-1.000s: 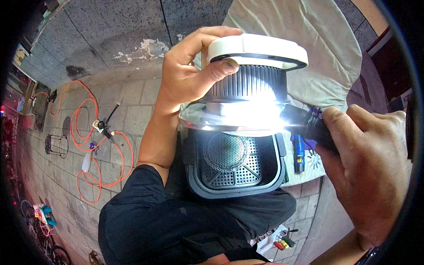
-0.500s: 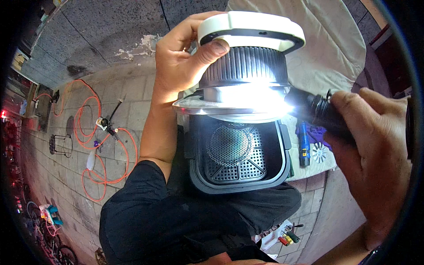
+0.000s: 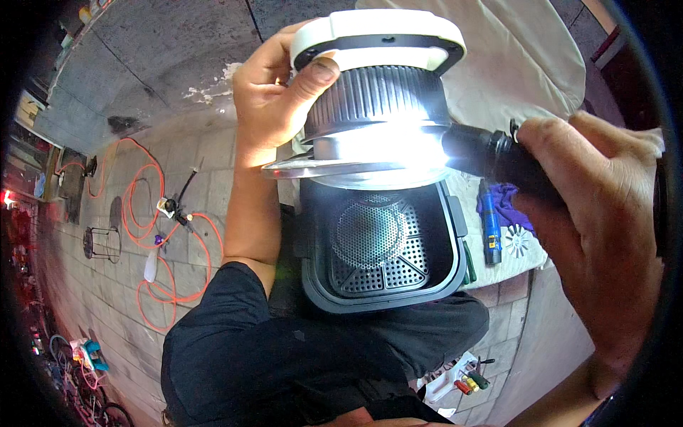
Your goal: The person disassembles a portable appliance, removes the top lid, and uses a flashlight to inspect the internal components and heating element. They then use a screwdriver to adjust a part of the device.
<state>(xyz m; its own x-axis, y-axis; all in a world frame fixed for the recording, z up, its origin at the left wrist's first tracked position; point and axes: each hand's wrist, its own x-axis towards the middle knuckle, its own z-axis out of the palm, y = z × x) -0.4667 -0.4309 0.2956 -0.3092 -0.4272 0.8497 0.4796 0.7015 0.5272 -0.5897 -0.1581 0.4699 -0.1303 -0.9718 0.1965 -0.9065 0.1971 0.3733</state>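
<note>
My left hand point(image 3: 274, 99) is closed on the white rim of a round appliance part point(image 3: 377, 92), thumb on top. This part has a ribbed black body and a shiny metal flange below, lit almost white. From the right, my right hand point(image 3: 590, 192) grips a black flashlight point(image 3: 491, 153), its lit head close against the part's lower side. Below rests a black air fryer basket point(image 3: 384, 304) over my lap, with a perforated tray point(image 3: 409, 267) inside. A round mesh disc point(image 3: 370, 231) shows over the tray.
Right of the basket lie a blue tube point(image 3: 490, 224), a purple cloth point(image 3: 505, 203) and a small fan wheel point(image 3: 517, 240) on a pale cover point(image 3: 519, 64). An orange hose point(image 3: 128, 192) coils over the paving at left. Screwdrivers point(image 3: 466, 384) sit at lower right.
The appliance part and my left hand have shifted slightly left and up. My right hand has moved a little left and up with the flashlight, which still shines on the part.
</note>
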